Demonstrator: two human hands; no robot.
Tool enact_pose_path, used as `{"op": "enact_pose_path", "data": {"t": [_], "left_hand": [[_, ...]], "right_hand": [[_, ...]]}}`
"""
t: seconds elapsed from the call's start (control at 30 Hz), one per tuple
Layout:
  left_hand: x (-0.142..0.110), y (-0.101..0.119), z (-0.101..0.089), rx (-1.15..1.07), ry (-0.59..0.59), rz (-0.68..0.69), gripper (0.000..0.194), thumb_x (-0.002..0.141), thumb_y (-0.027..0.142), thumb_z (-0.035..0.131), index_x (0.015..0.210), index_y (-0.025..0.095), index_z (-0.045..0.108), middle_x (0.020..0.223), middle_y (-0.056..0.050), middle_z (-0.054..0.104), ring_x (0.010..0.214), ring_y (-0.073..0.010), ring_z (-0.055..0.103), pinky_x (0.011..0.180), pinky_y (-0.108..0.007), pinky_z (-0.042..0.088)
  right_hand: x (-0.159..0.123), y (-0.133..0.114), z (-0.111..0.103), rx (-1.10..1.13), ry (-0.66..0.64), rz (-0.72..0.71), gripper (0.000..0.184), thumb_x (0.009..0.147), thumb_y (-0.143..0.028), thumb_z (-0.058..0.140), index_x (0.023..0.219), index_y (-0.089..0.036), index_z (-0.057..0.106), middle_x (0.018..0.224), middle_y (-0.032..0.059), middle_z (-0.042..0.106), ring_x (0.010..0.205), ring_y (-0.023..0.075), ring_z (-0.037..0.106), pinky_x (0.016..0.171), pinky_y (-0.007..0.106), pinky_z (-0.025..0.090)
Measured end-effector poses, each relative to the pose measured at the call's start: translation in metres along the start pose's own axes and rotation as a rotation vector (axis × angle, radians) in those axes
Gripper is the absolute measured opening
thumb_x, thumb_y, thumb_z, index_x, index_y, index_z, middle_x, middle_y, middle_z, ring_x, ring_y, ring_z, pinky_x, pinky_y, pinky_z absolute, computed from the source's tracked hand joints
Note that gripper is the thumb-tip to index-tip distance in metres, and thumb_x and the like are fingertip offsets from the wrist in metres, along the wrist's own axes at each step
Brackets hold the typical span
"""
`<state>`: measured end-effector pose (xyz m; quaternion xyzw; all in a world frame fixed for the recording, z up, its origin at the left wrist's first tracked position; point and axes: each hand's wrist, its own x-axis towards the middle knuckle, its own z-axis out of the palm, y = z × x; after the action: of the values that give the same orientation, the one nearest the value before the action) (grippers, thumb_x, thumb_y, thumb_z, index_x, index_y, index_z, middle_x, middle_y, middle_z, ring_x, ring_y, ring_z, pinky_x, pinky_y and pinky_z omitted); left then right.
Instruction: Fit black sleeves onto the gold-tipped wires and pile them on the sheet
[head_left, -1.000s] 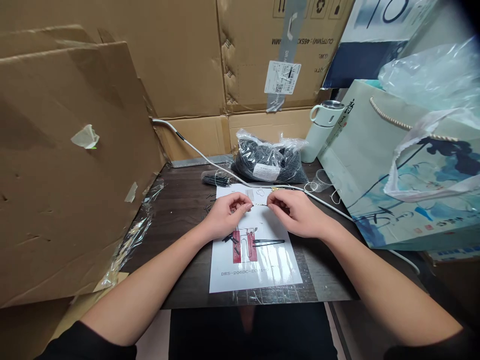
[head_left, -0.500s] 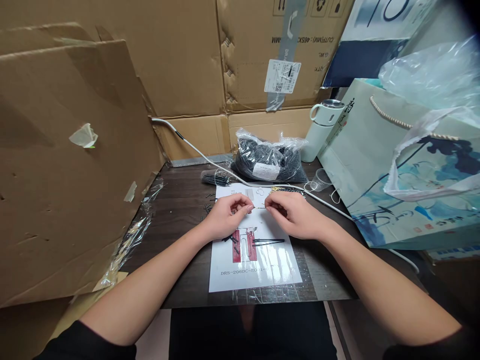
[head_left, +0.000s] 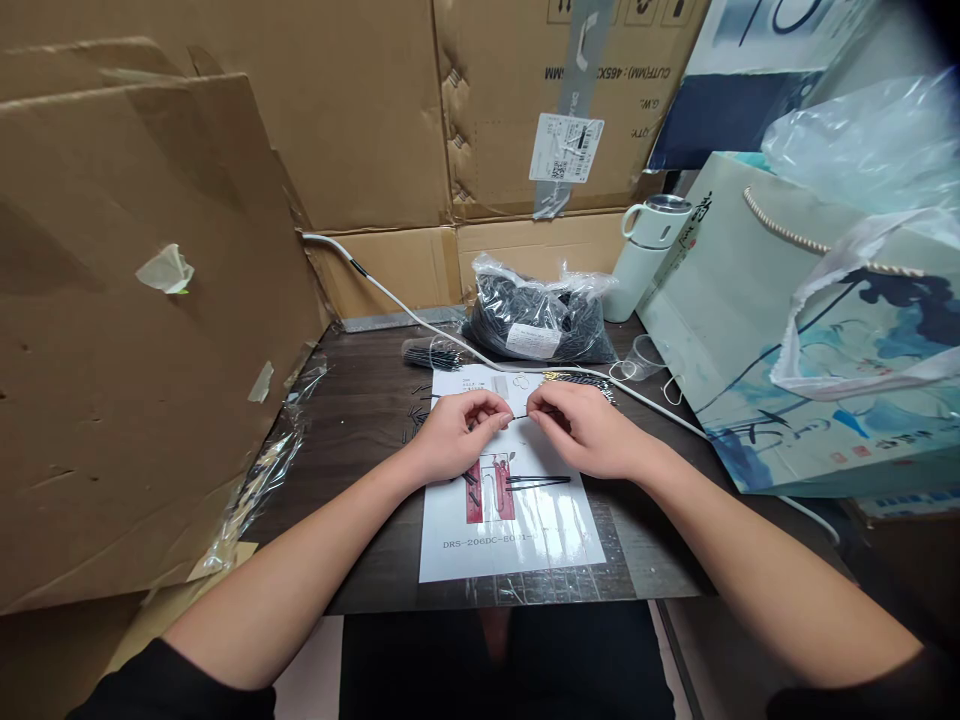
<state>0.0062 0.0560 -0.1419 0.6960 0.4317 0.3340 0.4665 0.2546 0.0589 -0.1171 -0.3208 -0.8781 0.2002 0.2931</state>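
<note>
Over the upper part of a printed paper sheet, my two hands face each other with a small gap between the fingertips. A thin black wire spans that gap. My left hand pinches its left end, my right hand its right end. The fingers hide how the ends look. Short black tube pieces lie on the sheet beneath my left hand, and more loose tube pieces lie on the table to its left. Two long black wires rest on the sheet below my right hand.
Behind my hands lie gold-tipped wires, a bundle of black wires and a clear bag of black parts. A white cable crosses the table. A bottle and paper bag stand right; cardboard walls the left.
The fingertips of both hands have shifted slightly, and a dark stretch of the wire now shows in the gap. Both hands stay closed in nearly the same place.
</note>
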Motion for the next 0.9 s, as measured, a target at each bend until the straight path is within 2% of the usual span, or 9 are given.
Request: {"op": "enact_pose_path", "data": {"t": [0.47, 0.6, 0.7, 0.9], "left_hand": [[-0.0007, 0.0013, 0.0005, 0.000, 0.004, 0.015, 0.031, 0.097, 0.045, 0.071, 0.105, 0.016, 0.077, 0.092, -0.007, 0.074, 0.079, -0.0157, 0.065, 0.072, -0.028, 0.052], [-0.0014, 0.0022, 0.0009, 0.019, 0.037, -0.002, 0.036, 0.091, 0.045, 0.079, 0.112, 0.016, 0.077, 0.077, -0.002, 0.066, 0.067, -0.0124, 0.056, 0.068, -0.027, 0.049], [-0.0021, 0.0030, 0.0014, 0.043, 0.057, 0.005, 0.034, 0.091, 0.044, 0.080, 0.111, 0.016, 0.079, 0.071, 0.000, 0.062, 0.064, -0.0113, 0.052, 0.067, -0.026, 0.047], [-0.0023, 0.0025, 0.0017, 0.055, 0.067, 0.024, 0.030, 0.093, 0.042, 0.076, 0.107, 0.016, 0.081, 0.076, -0.002, 0.067, 0.065, -0.0118, 0.054, 0.065, -0.025, 0.045]], "right_hand": [[-0.0002, -0.0017, 0.0023, 0.018, -0.009, 0.042, 0.010, 0.103, -0.015, 0.053, 0.097, -0.019, 0.060, 0.088, 0.0049, 0.069, 0.077, 0.0183, 0.057, 0.072, 0.032, 0.041], [0.0003, -0.0015, 0.0020, 0.034, 0.018, 0.049, 0.010, 0.102, -0.015, 0.054, 0.095, -0.020, 0.060, 0.086, 0.0037, 0.067, 0.075, 0.0175, 0.056, 0.072, 0.031, 0.040], [0.0008, -0.0021, 0.0021, 0.049, 0.019, 0.065, 0.011, 0.102, -0.014, 0.053, 0.095, -0.020, 0.060, 0.086, 0.0037, 0.067, 0.076, 0.0178, 0.056, 0.072, 0.031, 0.041], [0.0007, -0.0026, 0.0030, 0.052, 0.027, 0.058, 0.010, 0.103, -0.015, 0.053, 0.096, -0.020, 0.060, 0.086, 0.0036, 0.067, 0.075, 0.0181, 0.056, 0.072, 0.032, 0.040]]}}
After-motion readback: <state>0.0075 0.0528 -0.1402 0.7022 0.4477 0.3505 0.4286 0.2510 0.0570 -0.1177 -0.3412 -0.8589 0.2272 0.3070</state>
